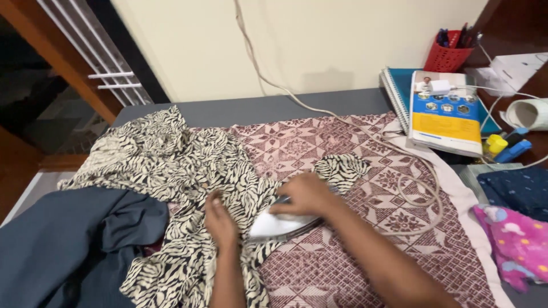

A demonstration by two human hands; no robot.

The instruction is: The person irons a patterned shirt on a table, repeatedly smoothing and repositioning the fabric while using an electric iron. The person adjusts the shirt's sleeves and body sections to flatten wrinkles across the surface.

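Note:
A black-and-cream leaf-print garment [171, 165] lies spread over a maroon patterned cloth [365, 188]. My right hand [305, 194] grips the handle of a white clothes iron [279, 225] that rests on the garment's edge. Just left of the iron, my left hand [220, 219] presses flat on the printed fabric. The iron's pale cord [399, 154] loops across the maroon cloth and runs up the wall.
A dark grey-blue cloth [68, 239] lies bunched at the left. Spiral notebooks and a booklet [445, 108] are stacked at the right, beside a red pen holder [448, 54]. A pink printed cloth [516, 242] and a dark blue one [514, 188] sit at the right edge.

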